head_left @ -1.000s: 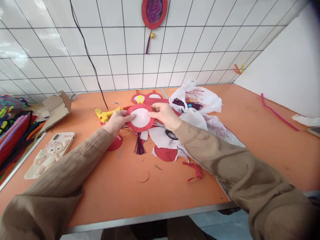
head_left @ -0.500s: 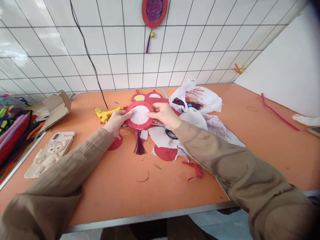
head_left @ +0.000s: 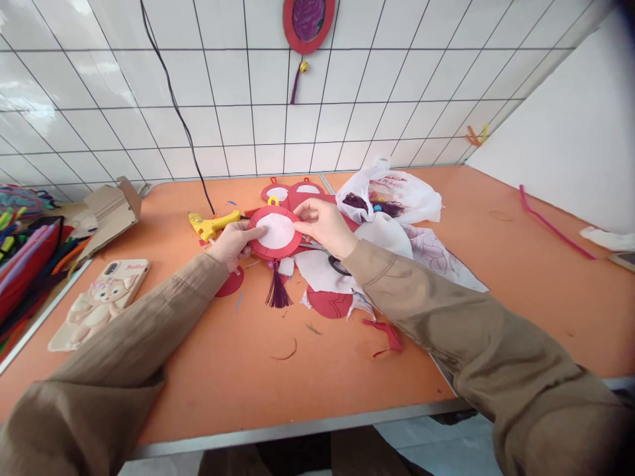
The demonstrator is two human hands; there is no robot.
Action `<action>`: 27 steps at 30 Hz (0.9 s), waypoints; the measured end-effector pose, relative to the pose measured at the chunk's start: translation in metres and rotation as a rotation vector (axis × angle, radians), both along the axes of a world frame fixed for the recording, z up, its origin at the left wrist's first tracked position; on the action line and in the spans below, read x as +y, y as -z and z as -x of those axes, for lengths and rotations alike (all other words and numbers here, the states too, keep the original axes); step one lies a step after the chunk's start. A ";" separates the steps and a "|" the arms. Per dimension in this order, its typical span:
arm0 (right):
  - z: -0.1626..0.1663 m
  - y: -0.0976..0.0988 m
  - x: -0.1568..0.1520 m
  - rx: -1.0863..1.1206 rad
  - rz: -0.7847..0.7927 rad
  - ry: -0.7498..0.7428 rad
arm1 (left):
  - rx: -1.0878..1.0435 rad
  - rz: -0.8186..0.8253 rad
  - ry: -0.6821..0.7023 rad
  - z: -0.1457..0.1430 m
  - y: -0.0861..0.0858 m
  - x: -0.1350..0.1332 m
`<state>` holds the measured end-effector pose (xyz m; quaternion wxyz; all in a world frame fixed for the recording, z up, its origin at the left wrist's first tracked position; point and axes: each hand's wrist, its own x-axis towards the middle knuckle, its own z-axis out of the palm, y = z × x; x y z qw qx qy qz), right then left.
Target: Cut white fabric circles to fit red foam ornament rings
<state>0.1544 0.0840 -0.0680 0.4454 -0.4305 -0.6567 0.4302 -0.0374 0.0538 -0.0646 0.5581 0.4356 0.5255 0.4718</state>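
Both hands hold a round red paper ornament (head_left: 276, 233) with a white centre, a yellow loop on top and a dark purple tassel (head_left: 278, 291) hanging below. My left hand (head_left: 232, 243) grips its left edge, thumb laid on the white face. My right hand (head_left: 325, 225) pinches the upper right rim with fingers closed. The ornament hovers just above the orange table (head_left: 238, 370), over red and white paper scraps (head_left: 327, 301).
A yellow glue gun (head_left: 211, 225) lies behind my left hand, its black cord running up the tiled wall. A phone (head_left: 102, 301) rests at the left, near cardboard (head_left: 112, 208) and pipe cleaners (head_left: 22, 254). A white plastic bag (head_left: 397, 195) sits right of centre. A pink pipe cleaner (head_left: 548, 225) lies far right.
The ornament has turned and tipped slightly in my hands. My right hand's fingers shifted up along the rim. Both arms stay in place.
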 end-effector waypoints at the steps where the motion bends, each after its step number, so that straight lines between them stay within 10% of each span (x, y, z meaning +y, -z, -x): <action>1: 0.000 0.000 0.000 -0.001 0.006 -0.001 | 0.001 0.001 0.000 0.000 0.001 0.000; 27: 0.003 -0.006 -0.006 0.176 0.331 0.031 | 0.015 -0.070 0.031 0.001 0.006 0.000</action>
